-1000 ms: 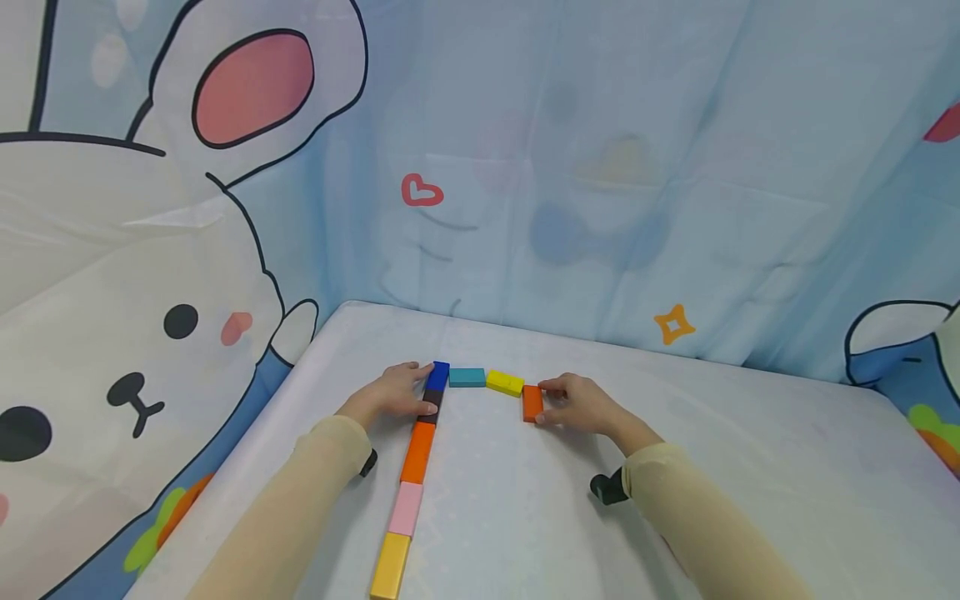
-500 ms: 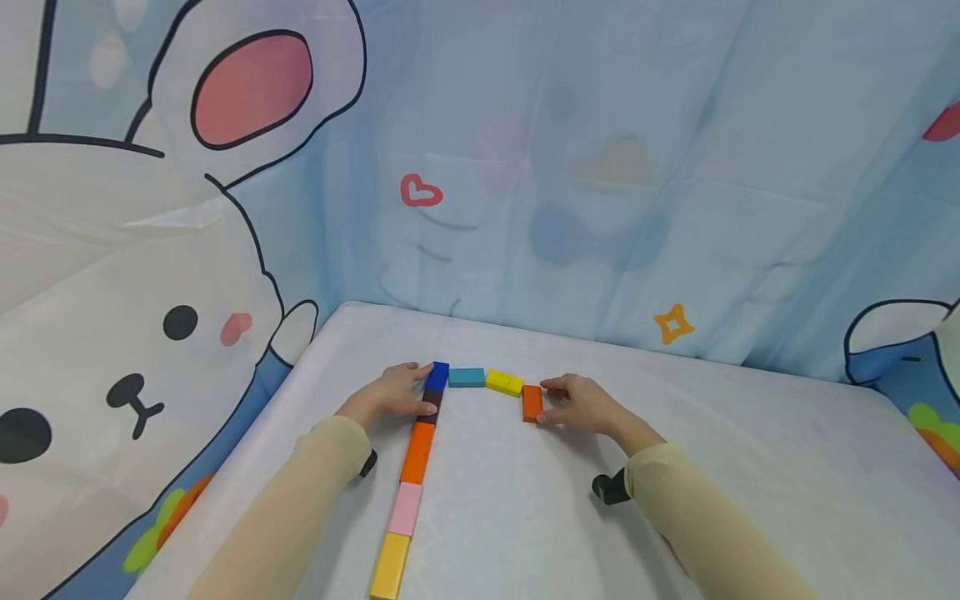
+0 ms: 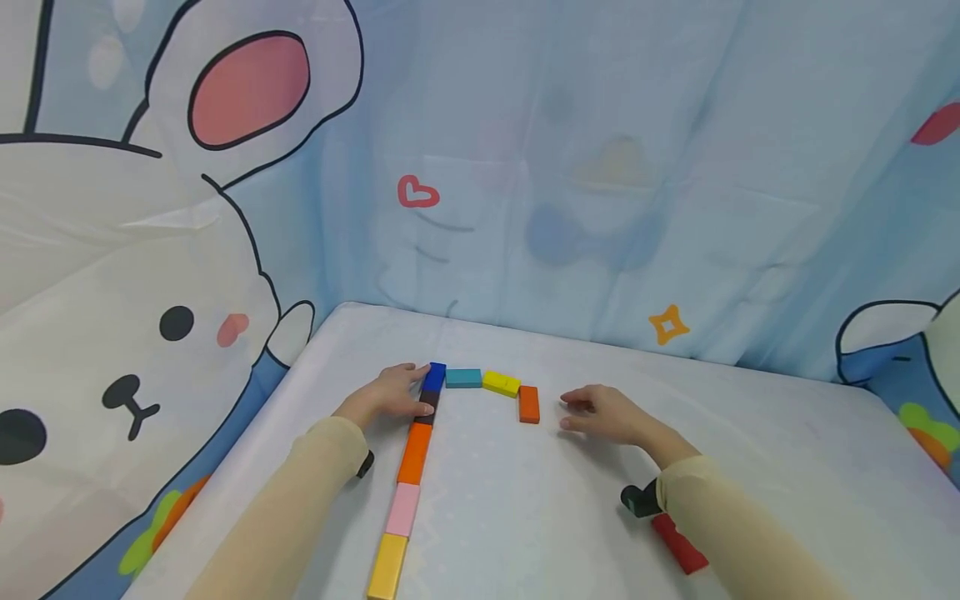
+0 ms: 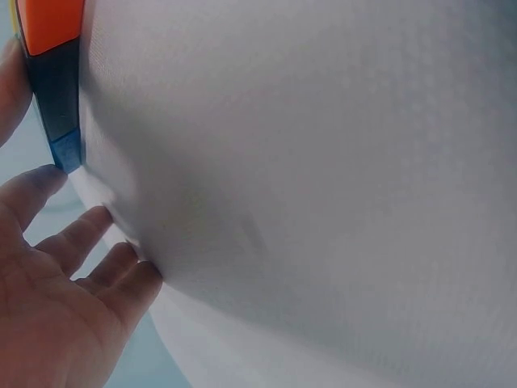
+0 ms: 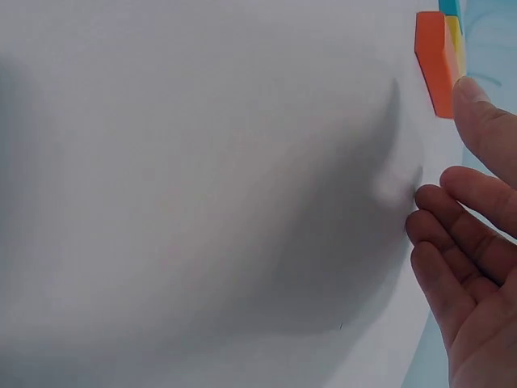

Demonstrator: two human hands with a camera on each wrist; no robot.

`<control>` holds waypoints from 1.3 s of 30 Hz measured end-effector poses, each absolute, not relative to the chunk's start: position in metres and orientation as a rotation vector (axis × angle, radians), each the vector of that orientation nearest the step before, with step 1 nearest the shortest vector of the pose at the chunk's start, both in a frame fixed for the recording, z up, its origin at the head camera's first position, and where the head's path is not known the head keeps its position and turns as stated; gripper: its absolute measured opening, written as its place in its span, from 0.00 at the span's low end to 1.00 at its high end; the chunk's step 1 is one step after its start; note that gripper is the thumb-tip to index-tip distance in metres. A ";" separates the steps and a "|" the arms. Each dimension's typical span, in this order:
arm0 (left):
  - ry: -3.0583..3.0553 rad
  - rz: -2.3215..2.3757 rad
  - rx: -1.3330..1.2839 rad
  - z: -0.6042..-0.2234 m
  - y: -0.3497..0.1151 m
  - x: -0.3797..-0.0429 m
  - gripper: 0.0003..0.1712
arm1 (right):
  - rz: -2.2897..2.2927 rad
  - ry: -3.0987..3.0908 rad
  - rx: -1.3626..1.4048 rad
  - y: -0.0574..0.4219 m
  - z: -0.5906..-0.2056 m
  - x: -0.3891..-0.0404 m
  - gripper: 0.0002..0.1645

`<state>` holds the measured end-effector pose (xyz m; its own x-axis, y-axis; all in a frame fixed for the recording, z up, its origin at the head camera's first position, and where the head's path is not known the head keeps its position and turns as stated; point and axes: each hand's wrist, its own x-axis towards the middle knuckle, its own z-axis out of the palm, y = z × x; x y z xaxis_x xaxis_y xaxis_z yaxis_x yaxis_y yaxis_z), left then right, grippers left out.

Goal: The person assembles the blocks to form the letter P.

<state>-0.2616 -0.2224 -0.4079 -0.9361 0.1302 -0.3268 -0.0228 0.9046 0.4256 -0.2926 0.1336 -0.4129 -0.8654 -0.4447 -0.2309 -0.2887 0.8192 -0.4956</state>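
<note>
On the white tabletop a line of coloured blocks bends at its far corner. My left hand rests beside that corner, fingers spread. Its index fingertip touches the blue block, and its thumb lies against the black block. From there an orange block, a pink block and a gold block run toward me. Rightward from the corner come a teal block, a yellow block and a red-orange block. My right hand, fingers loosely bent and holding nothing, hovers just right of the red-orange block.
A red block lies on the white tabletop, partly covered by my right sleeve. Behind the table hangs a light-blue printed curtain. A dark wrist camera sticks out under my right wrist.
My right hand has let go of the red-orange block and drawn away to the right. The red block has come into view by the right sleeve. My left hand keeps its place.
</note>
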 end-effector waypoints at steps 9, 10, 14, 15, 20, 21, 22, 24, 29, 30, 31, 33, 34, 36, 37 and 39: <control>2.713 0.618 0.063 -0.408 -0.223 -0.260 0.45 | -0.641 2.663 -0.641 0.168 -0.409 -0.273 0.32; 2.714 0.618 0.063 -0.408 -0.223 -0.259 0.45 | -0.643 2.663 -0.652 0.172 -0.409 -0.271 0.32; 2.716 0.612 0.067 -0.407 -0.222 -0.258 0.45 | -0.662 2.666 -0.711 0.186 -0.409 -0.263 0.32; 2.716 0.612 0.068 -0.407 -0.222 -0.258 0.45 | -0.670 2.667 -0.713 0.190 -0.409 -0.262 0.31; 2.709 0.616 0.069 -0.406 -0.222 -0.257 0.45 | -0.681 2.673 -0.713 0.205 -0.407 -0.253 0.31; 2.709 0.616 0.068 -0.406 -0.222 -0.257 0.45 | -0.683 2.675 -0.709 0.207 -0.406 -0.252 0.31; 2.708 0.618 0.067 -0.406 -0.222 -0.257 0.45 | -0.681 2.678 -0.708 0.210 -0.406 -0.250 0.31; 2.707 0.621 0.063 -0.406 -0.222 -0.258 0.45 | -0.676 2.689 -0.704 0.216 -0.406 -0.248 0.31; 2.708 0.614 0.067 -0.406 -0.222 -0.259 0.45 | -0.658 2.700 -0.673 0.231 -0.409 -0.244 0.31; 2.707 0.615 0.068 -0.406 -0.222 -0.259 0.45 | -0.654 2.703 -0.659 0.233 -0.409 -0.243 0.31; 2.707 0.611 0.072 -0.406 -0.222 -0.259 0.45 | -0.650 2.706 -0.648 0.236 -0.409 -0.243 0.31; 2.708 0.604 0.082 -0.406 -0.222 -0.260 0.45 | -0.639 2.711 -0.633 0.241 -0.409 -0.241 0.31; 2.709 0.600 0.088 -0.406 -0.222 -0.260 0.45 | -0.635 2.714 -0.618 0.243 -0.409 -0.240 0.31; 2.708 0.597 0.095 -0.405 -0.222 -0.260 0.45 | -0.636 2.713 -0.594 0.249 -0.408 -0.238 0.31; 2.710 0.591 0.098 -0.405 -0.222 -0.260 0.45 | -0.637 2.709 -0.588 0.251 -0.408 -0.236 0.31; 2.712 0.586 0.100 -0.404 -0.221 -0.260 0.45 | -0.645 2.700 -0.565 0.256 -0.408 -0.233 0.31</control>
